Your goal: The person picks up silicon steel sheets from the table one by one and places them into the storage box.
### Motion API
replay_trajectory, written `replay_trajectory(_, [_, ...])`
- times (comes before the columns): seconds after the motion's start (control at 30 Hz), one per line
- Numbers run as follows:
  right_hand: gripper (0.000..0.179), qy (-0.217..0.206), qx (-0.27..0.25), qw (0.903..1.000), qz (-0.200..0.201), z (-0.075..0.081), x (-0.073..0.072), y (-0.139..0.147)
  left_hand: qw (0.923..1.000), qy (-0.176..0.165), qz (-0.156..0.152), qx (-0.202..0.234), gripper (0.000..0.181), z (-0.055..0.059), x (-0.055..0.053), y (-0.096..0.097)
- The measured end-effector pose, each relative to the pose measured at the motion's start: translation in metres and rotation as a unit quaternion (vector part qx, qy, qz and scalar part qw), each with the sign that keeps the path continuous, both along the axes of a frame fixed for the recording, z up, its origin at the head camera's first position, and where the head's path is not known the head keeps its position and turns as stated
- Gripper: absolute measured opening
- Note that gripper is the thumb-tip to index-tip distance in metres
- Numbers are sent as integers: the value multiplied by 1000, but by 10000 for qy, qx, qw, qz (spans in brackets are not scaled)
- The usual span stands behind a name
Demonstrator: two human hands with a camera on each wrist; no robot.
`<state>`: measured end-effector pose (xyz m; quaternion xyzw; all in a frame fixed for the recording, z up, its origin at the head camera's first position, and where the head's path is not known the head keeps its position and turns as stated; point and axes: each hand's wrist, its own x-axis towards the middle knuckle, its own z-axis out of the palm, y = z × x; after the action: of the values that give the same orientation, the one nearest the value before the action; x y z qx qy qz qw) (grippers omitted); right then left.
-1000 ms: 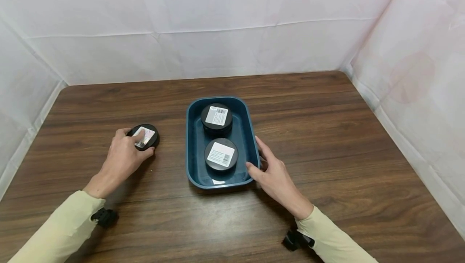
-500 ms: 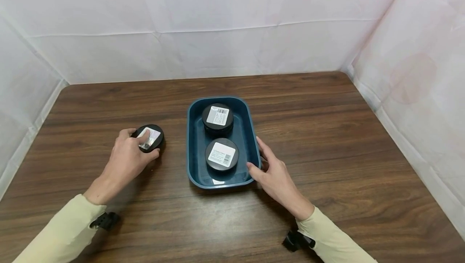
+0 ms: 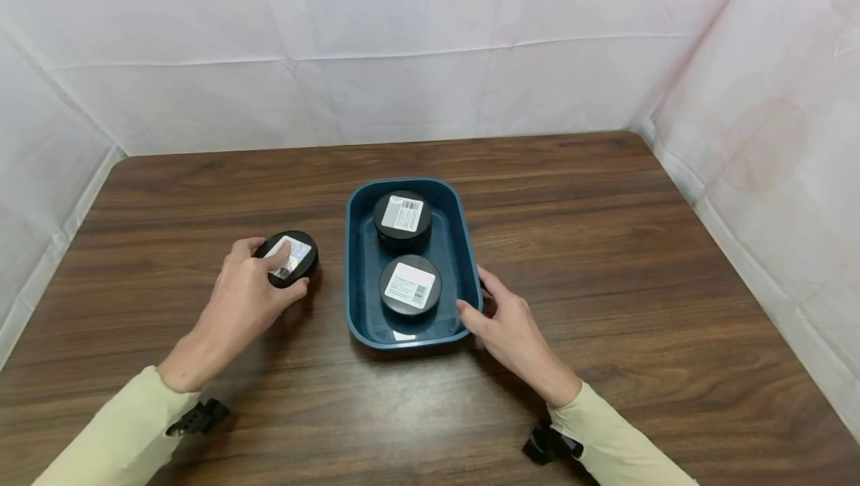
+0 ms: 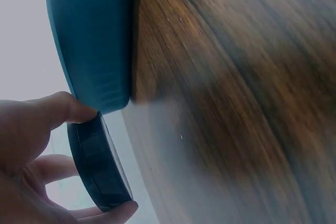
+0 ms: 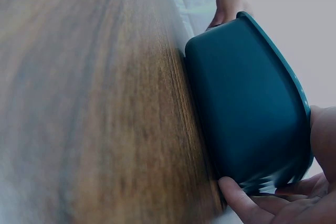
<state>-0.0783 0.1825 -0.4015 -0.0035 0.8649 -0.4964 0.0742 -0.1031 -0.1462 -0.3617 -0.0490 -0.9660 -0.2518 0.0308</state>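
Note:
My left hand (image 3: 245, 284) grips a round black container (image 3: 305, 262) with a white label on top, left of the tray. In the left wrist view the round container (image 4: 97, 161) sits between thumb and fingertips, slightly tilted and raised off the table. A blue rectangular tray (image 3: 356, 262) stands at the middle. Inside it, one labelled black round container (image 3: 410, 286) lies near the front, and another (image 3: 403, 216) at the back looks like a stack. My right hand (image 3: 507, 329) holds the tray's front right side, thumb at the rim, fingers against the outer wall (image 5: 241, 98).
The wooden table (image 3: 605, 262) has white cloth walls (image 3: 403, 98) behind it and at both sides. A black band with a small device (image 3: 198, 417) is on the left wrist, and another device (image 3: 551, 445) is on the right.
My left hand has moved right toward the tray with the round container, which has come up off the table. The right hand and tray have stayed nearly still.

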Motion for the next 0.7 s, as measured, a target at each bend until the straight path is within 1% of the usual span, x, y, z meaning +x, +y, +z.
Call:
replay_trajectory(0.2, [62, 0, -23, 10000, -11, -1, 0, 0, 9998, 174, -89, 13, 56, 3, 3, 3])
replay_trajectory(0.4, [62, -8, -52, 10000, -16, -1, 0, 0, 9997, 185, -131, 7, 57, 10, 6, 8])
replay_trajectory(0.7, [62, -21, -44, 10000, -5, -1, 0, 0, 9996, 182, -207, 17, 57, 18, 14, 22])
